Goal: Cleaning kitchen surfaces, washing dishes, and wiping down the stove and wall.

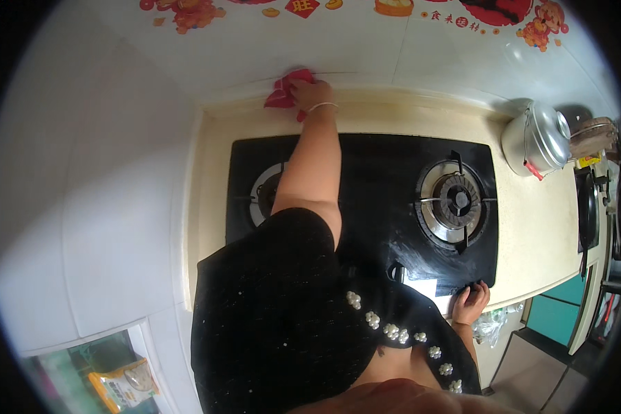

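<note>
My left hand (313, 95) is stretched out past the far edge of the gas cooktop (367, 171). It presses a crumpled red cloth (279, 98) against the ledge at the foot of the tiled wall. My right hand (472, 304) rests with bent fingers on the cooktop's front right corner, with no object visible in it. The right burner (460, 200) is in plain sight, while my left arm and sleeve partly cover the left burner (261, 191). Whitish smears mark the black surface in front of the right burner.
A lidded metal pot (535, 137) with a red handle grip stands on the cream countertop (538, 217) at right. Behind it are round wooden boards (595, 137). A black pan (587, 207) sits farther right. At lower left, a food packet (127, 385) lies by a window.
</note>
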Available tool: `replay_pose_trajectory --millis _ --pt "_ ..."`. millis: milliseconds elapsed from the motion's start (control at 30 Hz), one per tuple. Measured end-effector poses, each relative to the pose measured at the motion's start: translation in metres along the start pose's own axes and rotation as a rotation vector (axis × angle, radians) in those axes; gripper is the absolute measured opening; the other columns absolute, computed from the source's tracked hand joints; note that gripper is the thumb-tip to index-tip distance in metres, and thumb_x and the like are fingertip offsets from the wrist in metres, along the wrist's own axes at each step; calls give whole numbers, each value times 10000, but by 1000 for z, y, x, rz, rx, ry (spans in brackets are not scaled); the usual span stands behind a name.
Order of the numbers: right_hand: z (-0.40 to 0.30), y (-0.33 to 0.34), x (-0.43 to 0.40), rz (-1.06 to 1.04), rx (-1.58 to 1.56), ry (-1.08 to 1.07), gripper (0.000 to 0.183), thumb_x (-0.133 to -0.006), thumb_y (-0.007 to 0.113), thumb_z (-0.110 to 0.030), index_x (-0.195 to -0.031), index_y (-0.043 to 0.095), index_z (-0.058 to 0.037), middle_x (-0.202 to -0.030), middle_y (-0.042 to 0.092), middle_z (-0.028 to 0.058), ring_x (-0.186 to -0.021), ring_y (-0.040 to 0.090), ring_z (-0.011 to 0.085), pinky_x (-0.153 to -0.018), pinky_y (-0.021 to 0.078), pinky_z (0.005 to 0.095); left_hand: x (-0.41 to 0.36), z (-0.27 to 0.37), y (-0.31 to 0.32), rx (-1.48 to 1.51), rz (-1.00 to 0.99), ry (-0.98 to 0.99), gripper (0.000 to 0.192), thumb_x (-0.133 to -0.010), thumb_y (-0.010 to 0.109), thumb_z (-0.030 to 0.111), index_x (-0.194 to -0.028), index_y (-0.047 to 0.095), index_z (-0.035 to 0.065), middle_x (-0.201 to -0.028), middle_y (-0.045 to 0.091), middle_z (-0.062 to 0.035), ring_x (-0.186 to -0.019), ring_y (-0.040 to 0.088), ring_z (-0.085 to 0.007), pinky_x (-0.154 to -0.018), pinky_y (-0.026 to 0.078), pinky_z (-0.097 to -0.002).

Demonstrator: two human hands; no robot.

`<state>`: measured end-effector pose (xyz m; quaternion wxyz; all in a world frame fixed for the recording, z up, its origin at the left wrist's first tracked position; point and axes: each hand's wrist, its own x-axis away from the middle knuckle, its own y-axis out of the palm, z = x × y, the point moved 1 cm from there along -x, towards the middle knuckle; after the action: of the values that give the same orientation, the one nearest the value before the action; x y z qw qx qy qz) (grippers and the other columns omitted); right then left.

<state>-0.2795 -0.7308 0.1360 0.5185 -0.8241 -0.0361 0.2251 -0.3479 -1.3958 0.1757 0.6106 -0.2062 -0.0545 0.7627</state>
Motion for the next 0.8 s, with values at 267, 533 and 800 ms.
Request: replay_pose_trajectory --millis 267,533,800 --pt "8 -10 2 -1 59 11 243 -822 597 -132 -1012 551 13 -1182 531 201 -1121 483 386 -992 368 476 94 42 33 -635 -358 284 608 -832 573 253 -1337 369 -18 -1204 558 -158 -1101 536 -309 -931 380 -458" --pt "10 1 7 14 59 -37 266 -828 589 -129 -1042 529 16 -1195 518 200 -1117 487 384 -979 380 475 134 39 54 -240 -746 660 172 -836 542 154 -910 666 60 -994 650 -157 -984 593 -312 -857 465 -429" --pt "4 1 2 19 55 -51 245 -834 588 -131 -1022 536 18 -1186 519 207 -1121 481 391 -979 379 476 96 5 38 236 -335 -304 295 -895 485 220 -1094 603 36 -1049 665 -158 -979 634 -321 -837 492 -414"
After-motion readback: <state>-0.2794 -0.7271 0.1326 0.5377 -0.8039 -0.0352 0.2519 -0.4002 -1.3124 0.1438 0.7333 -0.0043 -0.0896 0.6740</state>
